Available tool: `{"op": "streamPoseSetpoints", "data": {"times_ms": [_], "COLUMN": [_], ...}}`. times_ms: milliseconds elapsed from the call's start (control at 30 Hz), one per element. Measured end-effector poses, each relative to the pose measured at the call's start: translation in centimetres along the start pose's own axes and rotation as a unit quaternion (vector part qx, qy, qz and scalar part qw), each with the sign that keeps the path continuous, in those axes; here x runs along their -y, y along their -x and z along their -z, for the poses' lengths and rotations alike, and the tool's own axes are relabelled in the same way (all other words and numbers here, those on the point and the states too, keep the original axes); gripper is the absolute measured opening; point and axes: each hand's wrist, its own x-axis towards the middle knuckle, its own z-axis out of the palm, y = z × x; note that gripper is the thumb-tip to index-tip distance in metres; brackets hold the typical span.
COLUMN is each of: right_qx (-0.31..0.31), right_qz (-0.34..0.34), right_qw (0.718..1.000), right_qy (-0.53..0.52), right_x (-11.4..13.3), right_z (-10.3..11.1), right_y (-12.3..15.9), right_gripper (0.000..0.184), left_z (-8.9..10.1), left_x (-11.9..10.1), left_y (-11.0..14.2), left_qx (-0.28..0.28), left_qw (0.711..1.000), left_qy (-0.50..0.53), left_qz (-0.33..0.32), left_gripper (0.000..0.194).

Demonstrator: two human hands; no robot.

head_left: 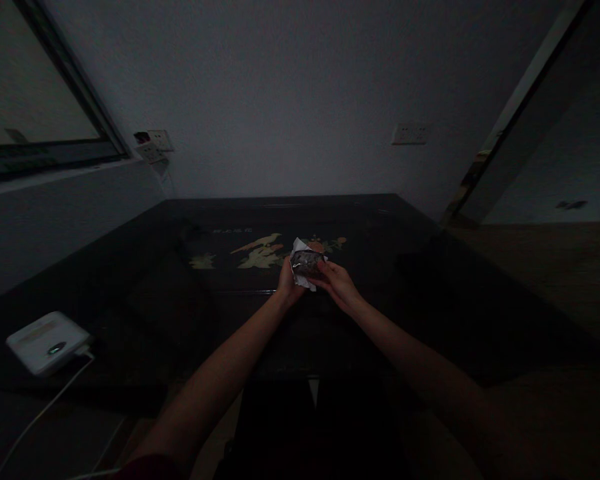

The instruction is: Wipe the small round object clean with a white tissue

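Note:
Both my hands meet over the middle of a dark table [410, 220]. My left hand [289, 281] is closed round the left side of a small crumpled packet [306, 264], silvery-white on the outside with something dark in the middle. My right hand [339, 283] pinches the packet's right side with thumb and fingers. The packet is held just above the tabletop, in front of a painted pattern of pale birds and flowers [263, 252]. The room is very dim, so what the packet contains cannot be made out.
A white box-shaped device [47, 341] with a white cable [45, 410] lies at the table's left front. Wall sockets [153, 145] sit at the back left and one [411, 134] at the back right. A window frame [55, 143] is at left, a doorway [520, 120] at right.

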Motion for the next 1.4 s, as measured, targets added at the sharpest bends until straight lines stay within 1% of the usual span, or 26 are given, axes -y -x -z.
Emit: {"op": "streamPoseSetpoints", "data": {"times_ms": [167, 333, 500, 600, 667, 733, 800, 1000, 1100, 1167, 1233, 1300, 1400], "right_qx": [-0.008, -0.018, -0.036, -0.048, -0.060, -0.071, -0.076, -0.086, -0.090, -0.089, -0.084, -0.081, -0.080], "right_qz": [0.008, 0.016, 0.025, 0.026, 0.030, 0.037, 0.038, 0.044, 0.045, 0.039, 0.030, 0.021, 0.009], "right_qw": [1.000, 1.000, 0.998, 0.996, 0.994, 0.992, 0.991, 0.989, 0.987, 0.987, 0.988, 0.990, 0.993], "right_qy": [0.018, 0.020, 0.046, 0.064, 0.081, 0.096, 0.103, 0.114, 0.126, 0.127, 0.123, 0.114, 0.090], "right_x": [0.1, 0.1, 0.1, 0.0, -0.1, -0.2, -0.3, -0.2, -0.1, -0.1, 0.0, -0.1, -0.1], "right_z": [-0.2, -0.3, -0.3, -0.3, -0.3, -0.2, -0.2, -0.4, -0.3, -0.3, -0.4, -0.4, -0.4], "right_y": [0.1, -0.1, 0.0, -0.1, -0.1, -0.2, -0.3, -0.3, -0.2, -0.1, 0.0, 0.0, 0.0], "right_gripper": [0.043, 0.045, 0.046, 0.047, 0.047, 0.047, 0.047, 0.044, 0.044, 0.044, 0.044, 0.044, 0.044], "left_z": [-0.1, 0.2, 0.8, 1.2, 1.4, 1.3, 1.1, 0.3, 0.3, 0.3, 0.3, 0.5, 0.9], "left_x": [-0.1, -0.1, 0.2, 0.3, 0.2, 0.0, -0.1, -0.6, -0.7, -0.7, -0.7, -0.7, -0.7], "left_y": [-0.1, -0.4, -0.9, -1.1, -1.1, -0.8, -0.3, 1.1, 1.3, 1.3, 1.1, 0.7, -0.1], "left_qx": [-0.032, -0.032, -0.045, -0.064, -0.079, -0.089, -0.085, -0.016, 0.008, 0.009, -0.005, -0.020, -0.040], "left_qw": [0.998, 0.996, 0.995, 0.987, 0.972, 0.949, 0.925, 0.867, 0.853, 0.850, 0.856, 0.873, 0.910], "left_qy": [-0.031, -0.055, -0.043, -0.096, -0.159, -0.226, -0.284, -0.396, -0.417, -0.422, -0.415, -0.395, -0.335], "left_qz": [-0.038, -0.063, -0.075, -0.111, -0.157, -0.203, -0.236, -0.301, -0.314, -0.315, -0.309, -0.287, -0.240], "left_gripper": [0.026, 0.026, 0.027, 0.029, 0.027, 0.024, 0.021, 0.014, 0.014, 0.014, 0.014, 0.014, 0.018]}}
